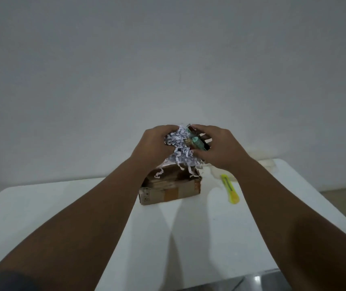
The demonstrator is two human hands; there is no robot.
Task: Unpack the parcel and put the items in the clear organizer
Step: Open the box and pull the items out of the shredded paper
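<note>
1. The left hand (153, 143) is closed around a bunch of shredded paper (180, 148), held up above the open cardboard box (170, 187).
2. The right hand (216, 148) is curled around some small items (197, 139), just beside the paper. I cannot tell what they are.
3. Pull the two hands apart slowly so the paper lets go of the items.
4. Drop the paper back in the box below.
5. The clear organizer cannot be made out for sure; look for it before moving.
6. Keep away from the yellow cutter (229, 189) under the right wrist.
</note>
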